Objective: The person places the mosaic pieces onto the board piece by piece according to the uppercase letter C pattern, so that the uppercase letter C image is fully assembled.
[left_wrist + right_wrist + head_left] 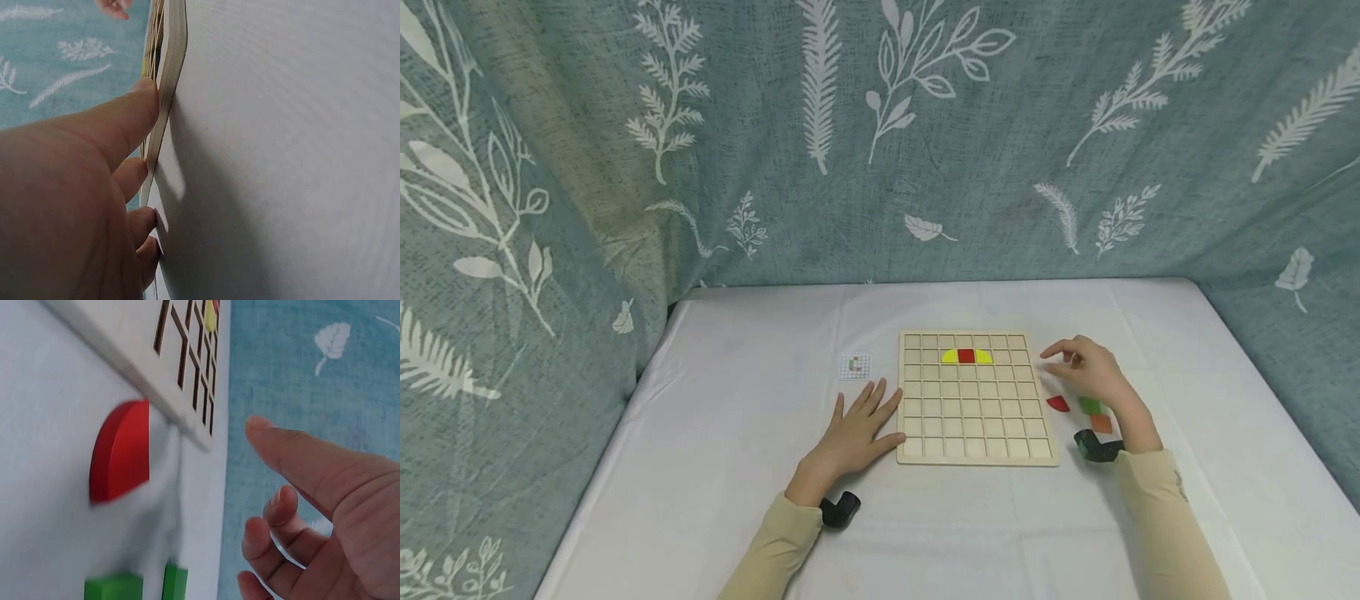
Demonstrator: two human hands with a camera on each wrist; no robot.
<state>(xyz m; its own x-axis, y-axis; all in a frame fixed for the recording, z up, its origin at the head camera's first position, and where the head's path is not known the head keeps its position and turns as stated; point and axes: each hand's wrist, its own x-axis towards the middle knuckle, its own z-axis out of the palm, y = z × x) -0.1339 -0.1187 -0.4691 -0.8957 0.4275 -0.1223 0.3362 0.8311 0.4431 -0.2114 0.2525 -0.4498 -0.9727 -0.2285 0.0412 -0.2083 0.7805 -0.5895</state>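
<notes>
A wooden grid board lies flat on the table. Near its top, a red square block sits between two yellow quarter-round blocks. My left hand rests at the board's left side with fingers spread, the thumb touching its edge. Right of the board my right hand hovers above the table, thumb and fingers apart and holding nothing. Below it on the cloth lies a red quarter-round block, with green blocks and an orange block close by.
A small card with a gridded pattern lies beyond the left fingers. Both wrists wear black devices. White cloth covers the table, and a leaf-patterned curtain hangs along its back and sides.
</notes>
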